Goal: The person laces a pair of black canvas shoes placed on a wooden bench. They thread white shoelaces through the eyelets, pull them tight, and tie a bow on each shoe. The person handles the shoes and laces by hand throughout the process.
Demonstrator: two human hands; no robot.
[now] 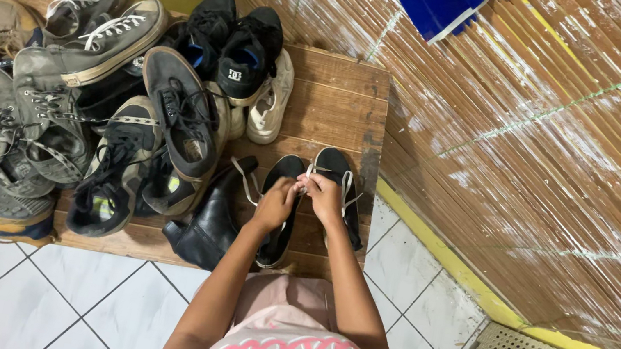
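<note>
I see both arms extended, left hand (275,204) and right hand (324,195) pinching white laces (346,182) together above a pair of black canvas shoes (284,195) on the wooden platform (334,103).

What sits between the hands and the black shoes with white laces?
Nothing visible. Left hand and right hand meet over the pair of black shoes, fingers pinching the white laces. The black boot lies beside them, left.
</note>
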